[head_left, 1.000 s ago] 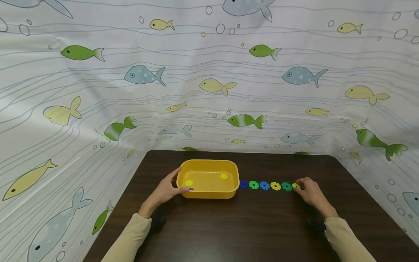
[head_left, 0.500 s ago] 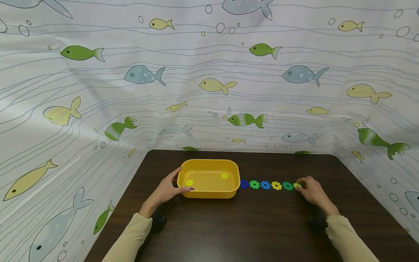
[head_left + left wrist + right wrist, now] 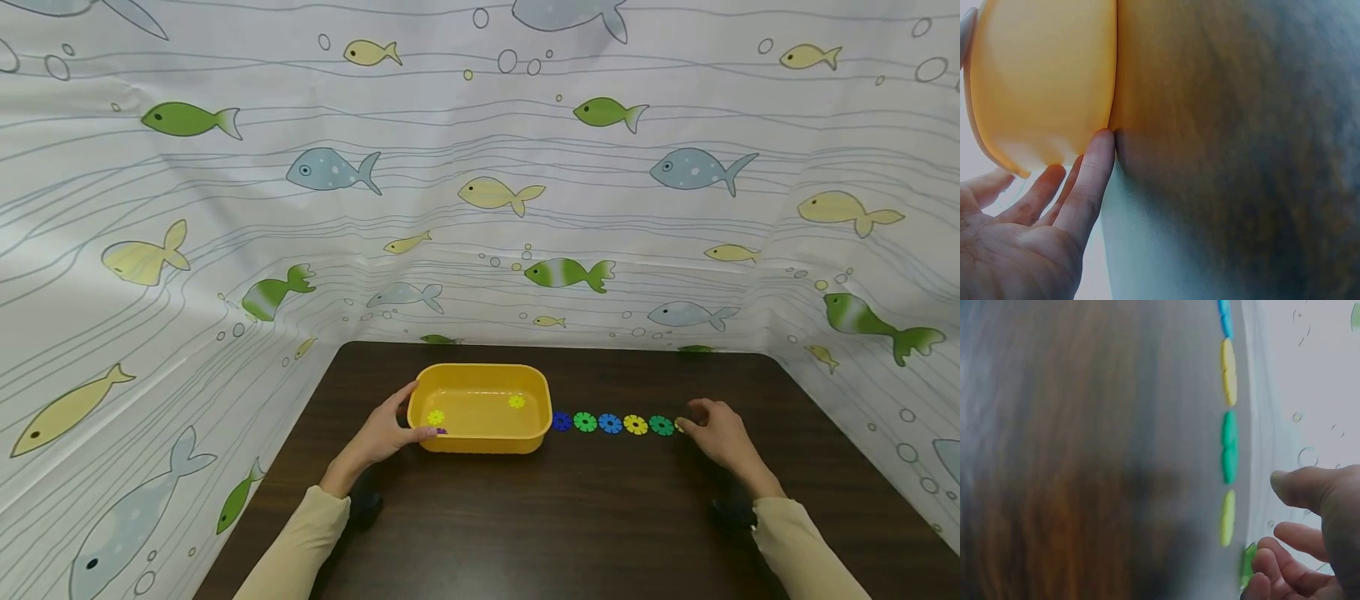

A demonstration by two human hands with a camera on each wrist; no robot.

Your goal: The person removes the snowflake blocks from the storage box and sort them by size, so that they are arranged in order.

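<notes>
My left hand (image 3: 378,433) holds the left end of a yellow plastic tub (image 3: 480,445), thumb at the front rim and fingers against the outer wall. Inside the tub lie two yellow flower-shaped discs, one left (image 3: 436,417) and one right (image 3: 517,402), plus a purple piece (image 3: 442,432) partly hidden by the wall. From the tub's right side runs a row of notched discs: dark blue (image 3: 561,421), green (image 3: 585,422), blue (image 3: 611,423), yellow (image 3: 636,425), dark green (image 3: 662,426) and yellow-green (image 3: 1228,519). Above that last one hovers my right hand (image 3: 722,437), thumb and fingers apart, holding nothing.
A dark brown tabletop (image 3: 540,517) carries everything. White fish-print sheeting (image 3: 420,208) rises behind it and along both sides. Dark wrist-worn devices sit under both forearms.
My right hand has let go of the yellow-green disc at the row's end and moved slightly up and right. The left hand stays on the tub.
</notes>
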